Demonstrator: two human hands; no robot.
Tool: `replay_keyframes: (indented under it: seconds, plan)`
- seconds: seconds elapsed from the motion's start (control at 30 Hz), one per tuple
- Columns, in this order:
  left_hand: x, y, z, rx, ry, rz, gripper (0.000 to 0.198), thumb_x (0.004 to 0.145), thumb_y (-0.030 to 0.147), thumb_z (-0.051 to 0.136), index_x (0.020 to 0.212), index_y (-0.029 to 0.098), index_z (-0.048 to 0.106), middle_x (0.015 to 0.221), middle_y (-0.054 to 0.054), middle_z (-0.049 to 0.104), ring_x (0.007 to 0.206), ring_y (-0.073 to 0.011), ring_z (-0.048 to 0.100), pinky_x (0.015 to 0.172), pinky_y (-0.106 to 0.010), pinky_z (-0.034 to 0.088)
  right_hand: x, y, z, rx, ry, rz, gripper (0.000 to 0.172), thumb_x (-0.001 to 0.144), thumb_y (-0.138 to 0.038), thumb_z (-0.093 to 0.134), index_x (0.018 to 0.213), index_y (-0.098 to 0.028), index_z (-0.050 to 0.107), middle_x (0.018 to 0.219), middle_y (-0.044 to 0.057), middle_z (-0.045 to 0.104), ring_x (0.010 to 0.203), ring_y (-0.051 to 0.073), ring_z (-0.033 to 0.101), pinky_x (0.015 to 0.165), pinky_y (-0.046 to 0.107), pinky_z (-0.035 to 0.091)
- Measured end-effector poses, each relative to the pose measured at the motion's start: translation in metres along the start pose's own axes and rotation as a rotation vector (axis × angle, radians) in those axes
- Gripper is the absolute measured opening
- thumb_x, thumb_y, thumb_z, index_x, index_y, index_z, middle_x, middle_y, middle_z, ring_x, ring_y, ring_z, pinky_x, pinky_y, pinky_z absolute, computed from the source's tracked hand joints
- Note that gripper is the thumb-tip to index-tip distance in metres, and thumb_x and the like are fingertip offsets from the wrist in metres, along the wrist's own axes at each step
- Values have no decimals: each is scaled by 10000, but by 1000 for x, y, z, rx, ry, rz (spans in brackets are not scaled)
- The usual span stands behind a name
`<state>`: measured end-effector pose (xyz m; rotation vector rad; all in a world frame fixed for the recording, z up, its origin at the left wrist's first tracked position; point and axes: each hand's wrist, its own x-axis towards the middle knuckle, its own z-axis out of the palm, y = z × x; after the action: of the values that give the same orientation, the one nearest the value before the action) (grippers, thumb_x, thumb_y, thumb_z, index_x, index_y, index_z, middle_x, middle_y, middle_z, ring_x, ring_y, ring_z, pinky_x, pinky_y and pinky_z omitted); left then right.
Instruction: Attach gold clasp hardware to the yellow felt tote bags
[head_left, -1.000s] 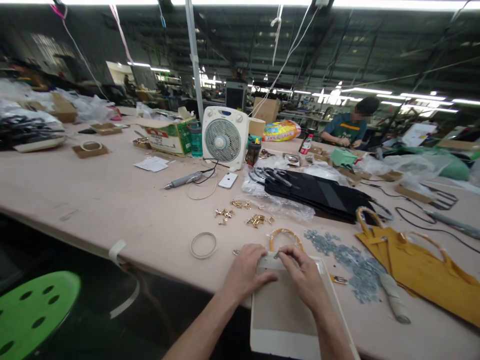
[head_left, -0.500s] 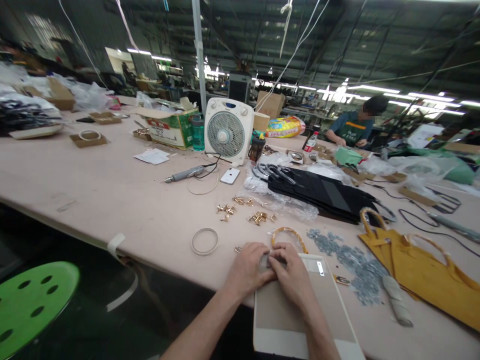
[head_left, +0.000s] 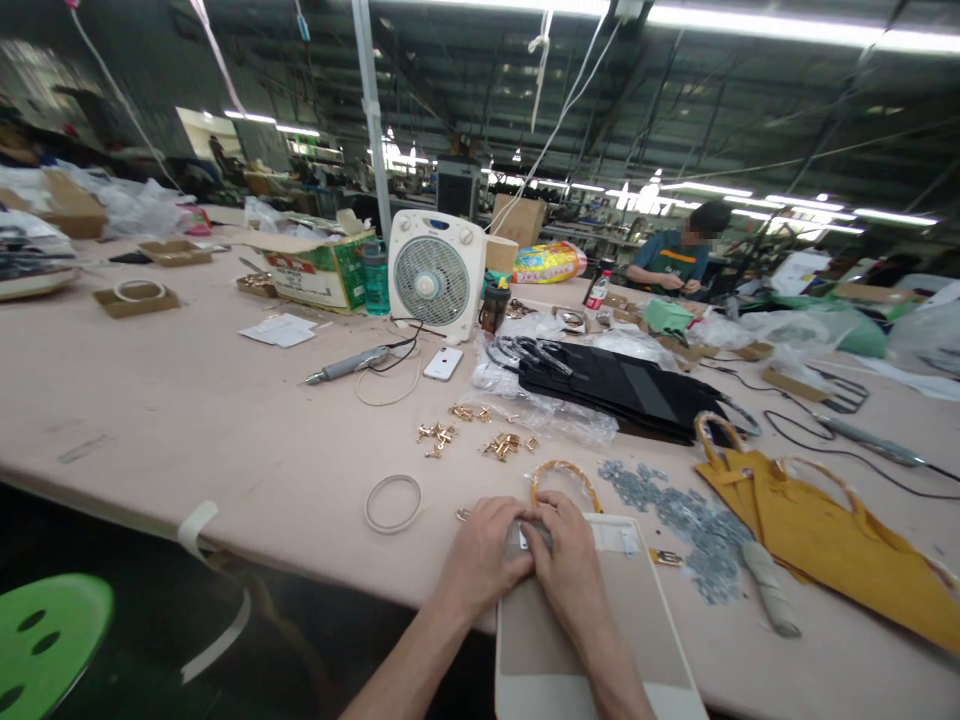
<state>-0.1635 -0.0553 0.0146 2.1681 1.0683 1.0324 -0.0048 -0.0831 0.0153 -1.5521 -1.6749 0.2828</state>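
Observation:
A beige and cream bag panel [head_left: 637, 600] lies at the table's front edge, with a mustard handle [head_left: 568, 466] rising behind its top edge. My left hand [head_left: 484, 550] and my right hand [head_left: 566, 560] meet at the panel's top left part, fingers bent and pressed together on it. Between the fingertips a small bright metal piece [head_left: 523, 537] partly shows; the rest is hidden. A second flat metal piece [head_left: 627, 541] sits near the panel's top right. A gold-coloured fitting [head_left: 666, 558] pokes out at the right side, and another small metal fitting [head_left: 463, 514] lies beside my left hand.
Grey metal plates [head_left: 701, 530] are heaped to the right, near mustard bags [head_left: 817, 540] and a rolled cloth [head_left: 771, 590]. Gold fittings [head_left: 506, 445], a tape roll [head_left: 394, 503], black bags [head_left: 622, 385], a phone [head_left: 443, 363], an electric screwdriver [head_left: 349, 365] and a fan [head_left: 437, 275] lie beyond. A co-worker [head_left: 675, 255] sits opposite.
The view has shifted slightly, so things on the table appear further left. My hands stay at the panel's top edge with only small finger movement.

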Motion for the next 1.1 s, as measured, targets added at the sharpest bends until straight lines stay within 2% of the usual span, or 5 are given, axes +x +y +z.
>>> replay_keyframes:
  seconds: [0.23,0.37,0.53,0.87,1.1]
  plan:
    - [-1,-12,5,89,37,54,459,848,318,787,1272,248,628,1261,-96,713,1186,-304,675,1003,-503,596,-14,-4,-26,230,270,-6,211,971,-285,618,1156,-252,715,1208,94,709,1177,260,643,1066,433,509]
    - [-2,-14,3,129,24,116,528,873,360,787,1352,257,590,1325,-116,685,1246,-322,651,1042,-543,580,-36,16,-60,326,437,158,234,1018,-413,576,1049,-238,730,971,64,720,915,224,686,872,353,562]
    - [1,3,3,179,-16,275,367,958,278,677,1319,266,612,1326,-112,685,1268,-297,631,1085,-515,558,-62,49,-90,404,474,370,362,977,-554,623,1033,-214,734,822,35,685,715,189,633,686,291,539]
    - [43,9,70,315,-27,380,587,830,558,777,1329,271,661,1308,-97,741,1147,-356,719,940,-522,625,-67,64,-101,630,584,402,414,975,-611,603,958,-218,734,716,4,616,576,142,558,556,254,478]
    - [40,10,69,365,-2,399,593,848,570,758,1353,276,656,1330,-75,738,1138,-333,729,930,-509,630,-47,112,-140,701,910,405,387,967,-583,623,1066,-215,692,752,-16,617,594,132,532,553,240,461]
